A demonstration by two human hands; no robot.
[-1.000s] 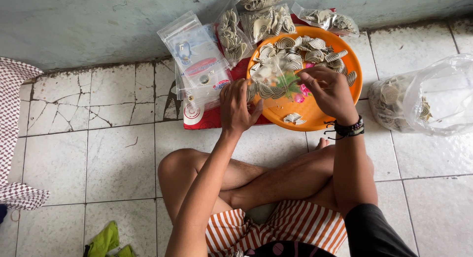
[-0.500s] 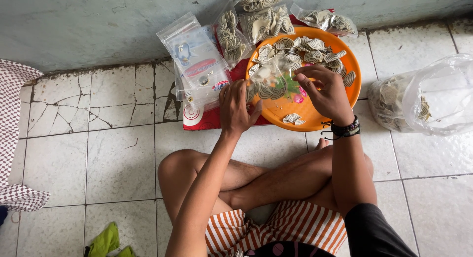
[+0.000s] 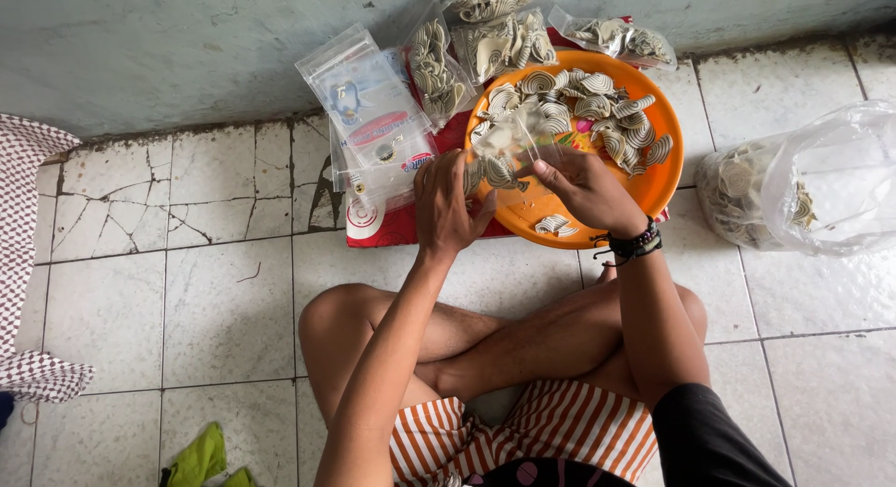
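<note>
I sit cross-legged on a tiled floor before a round orange tray (image 3: 653, 184) heaped with striped spiral snack pieces (image 3: 597, 109). Both hands hold a small clear plastic bag (image 3: 509, 151) over the tray's near left part; a few spiral pieces lie inside it. My left hand (image 3: 448, 202) grips the bag's left side. My right hand (image 3: 588, 188), with dark bead bracelets at the wrist, holds its right side. Two loose pieces (image 3: 553, 226) lie on the tray's bare front.
Filled clear bags (image 3: 499, 39) lean against the grey wall behind the tray. Empty zip bags (image 3: 369, 114) lie left on a red mat (image 3: 401, 230). A large plastic sack (image 3: 803, 184) of pieces sits right. Checked cloth (image 3: 23, 254) lies far left, green cloth (image 3: 201, 454) bottom left.
Both hands have stayed at the small bag over the tray's left part. The bag now sits between my hands with pieces inside it.
</note>
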